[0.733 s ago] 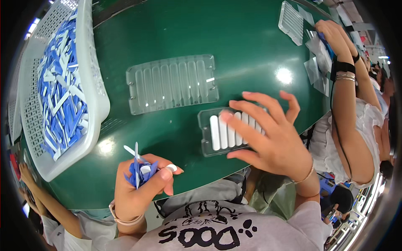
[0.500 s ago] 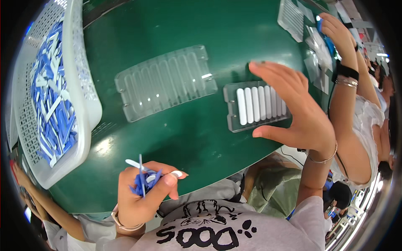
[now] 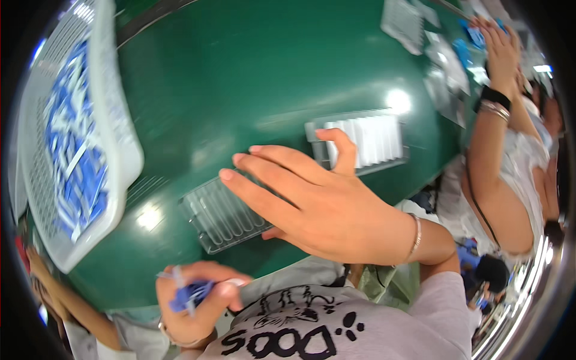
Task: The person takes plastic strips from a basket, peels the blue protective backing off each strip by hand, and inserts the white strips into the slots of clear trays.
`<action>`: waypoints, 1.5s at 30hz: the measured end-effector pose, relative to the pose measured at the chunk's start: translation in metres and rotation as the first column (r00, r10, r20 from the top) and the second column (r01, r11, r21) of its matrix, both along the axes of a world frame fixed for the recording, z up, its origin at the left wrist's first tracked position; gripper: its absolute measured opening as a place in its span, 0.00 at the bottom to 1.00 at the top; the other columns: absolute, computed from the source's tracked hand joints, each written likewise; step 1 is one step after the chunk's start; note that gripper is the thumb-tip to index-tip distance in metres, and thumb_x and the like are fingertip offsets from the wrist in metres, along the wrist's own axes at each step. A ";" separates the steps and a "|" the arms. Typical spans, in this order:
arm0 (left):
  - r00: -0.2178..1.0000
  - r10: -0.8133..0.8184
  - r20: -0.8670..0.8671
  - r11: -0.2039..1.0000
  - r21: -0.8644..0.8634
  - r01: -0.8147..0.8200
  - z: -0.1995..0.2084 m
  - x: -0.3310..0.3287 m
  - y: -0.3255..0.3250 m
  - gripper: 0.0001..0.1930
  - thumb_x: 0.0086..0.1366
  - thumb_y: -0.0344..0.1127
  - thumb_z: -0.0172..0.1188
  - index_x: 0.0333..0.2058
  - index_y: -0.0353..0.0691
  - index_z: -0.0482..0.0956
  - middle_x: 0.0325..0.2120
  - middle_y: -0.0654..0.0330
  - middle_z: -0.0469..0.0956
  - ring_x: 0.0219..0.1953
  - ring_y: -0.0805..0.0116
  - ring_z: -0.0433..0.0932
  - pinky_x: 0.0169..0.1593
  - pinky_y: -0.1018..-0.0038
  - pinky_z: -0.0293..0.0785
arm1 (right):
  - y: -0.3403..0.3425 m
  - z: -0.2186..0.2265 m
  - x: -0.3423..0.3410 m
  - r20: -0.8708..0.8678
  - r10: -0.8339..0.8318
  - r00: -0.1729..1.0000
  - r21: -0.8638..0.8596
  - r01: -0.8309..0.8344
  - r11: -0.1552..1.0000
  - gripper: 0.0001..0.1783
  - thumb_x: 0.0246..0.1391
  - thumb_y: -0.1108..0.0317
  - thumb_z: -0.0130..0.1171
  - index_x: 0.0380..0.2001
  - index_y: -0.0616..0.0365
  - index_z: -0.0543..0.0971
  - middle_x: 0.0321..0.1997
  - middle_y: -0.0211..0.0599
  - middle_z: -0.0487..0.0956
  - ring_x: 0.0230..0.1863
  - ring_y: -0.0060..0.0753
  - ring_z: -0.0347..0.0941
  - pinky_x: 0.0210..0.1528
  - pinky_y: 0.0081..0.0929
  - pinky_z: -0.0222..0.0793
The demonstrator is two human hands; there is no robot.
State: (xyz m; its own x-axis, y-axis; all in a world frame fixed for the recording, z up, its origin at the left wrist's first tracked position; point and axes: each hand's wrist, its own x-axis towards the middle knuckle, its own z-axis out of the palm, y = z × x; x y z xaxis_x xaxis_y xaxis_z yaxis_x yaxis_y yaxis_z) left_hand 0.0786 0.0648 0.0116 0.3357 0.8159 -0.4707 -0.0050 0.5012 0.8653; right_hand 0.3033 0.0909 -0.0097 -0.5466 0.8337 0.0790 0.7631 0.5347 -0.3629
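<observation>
Clamping blue and white strips (image 3: 193, 295) in the left grip (image 3: 201, 305), with a white one (image 3: 239, 281) between thumb and forefinger. Reaching across a grooved tray (image 3: 217, 217), just beyond the left grip, with the right grip (image 3: 339, 210), fingers apart; cannot tell whether clamped on it. On the desk (image 3: 240, 78), with a filled tray (image 3: 381, 141) just beyond the right grip.

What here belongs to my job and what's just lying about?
Likely in use:
Blue and white strips in your left hand
Clear grooved tray under your right hand
Tray of white strips
White basket of strips

Apparently lying about:
Far-right clear tray
Clear plastic pieces
</observation>
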 end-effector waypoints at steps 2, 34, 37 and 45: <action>0.997 0.072 -0.022 0.997 0.008 -0.072 0.005 0.003 -0.003 0.06 0.58 0.24 0.57 0.29 0.26 0.80 0.17 0.57 0.77 0.17 0.76 0.73 0.22 0.83 0.67 | -0.003 0.004 0.019 -0.025 -0.019 1.000 0.002 0.019 1.000 0.34 0.44 0.62 0.62 0.56 0.56 0.68 0.54 0.38 0.70 0.60 0.37 0.62 0.54 0.61 0.46; 0.881 -0.458 -0.123 0.842 0.260 0.474 -0.020 0.055 0.020 0.06 0.47 0.24 0.58 0.25 0.34 0.70 0.19 0.51 0.72 0.22 0.46 0.72 0.25 0.63 0.67 | -0.007 0.009 0.055 -0.588 0.300 0.751 0.336 -0.111 0.935 0.08 0.40 0.65 0.67 0.27 0.39 0.81 0.38 0.13 0.74 0.32 0.22 0.55 0.32 0.25 0.46; 0.894 -0.429 -0.128 0.857 0.255 0.448 -0.022 0.058 0.021 0.06 0.49 0.25 0.60 0.27 0.35 0.72 0.18 0.53 0.72 0.20 0.49 0.72 0.24 0.65 0.66 | -0.013 0.015 0.073 -0.522 0.305 0.797 0.315 -0.152 0.937 0.10 0.40 0.67 0.67 0.29 0.38 0.80 0.38 0.11 0.73 0.34 0.22 0.56 0.34 0.26 0.47; 0.897 -0.441 -0.016 0.895 0.070 0.441 -0.008 0.057 0.032 0.06 0.58 0.27 0.60 0.34 0.33 0.80 0.17 0.60 0.75 0.15 0.73 0.70 0.21 0.79 0.63 | -0.004 0.014 0.090 -0.440 0.324 0.838 0.351 -0.171 0.921 0.07 0.45 0.67 0.66 0.27 0.47 0.77 0.33 0.19 0.76 0.32 0.24 0.61 0.32 0.28 0.51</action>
State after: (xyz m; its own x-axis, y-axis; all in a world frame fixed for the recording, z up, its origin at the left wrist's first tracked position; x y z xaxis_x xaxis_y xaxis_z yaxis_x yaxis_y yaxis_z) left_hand 0.1355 0.0970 0.0037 0.6691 0.6145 -0.4178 0.2021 0.3906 0.8981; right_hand 0.3931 0.0872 0.0045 -0.5598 0.5734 0.5982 0.3595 0.8185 -0.4481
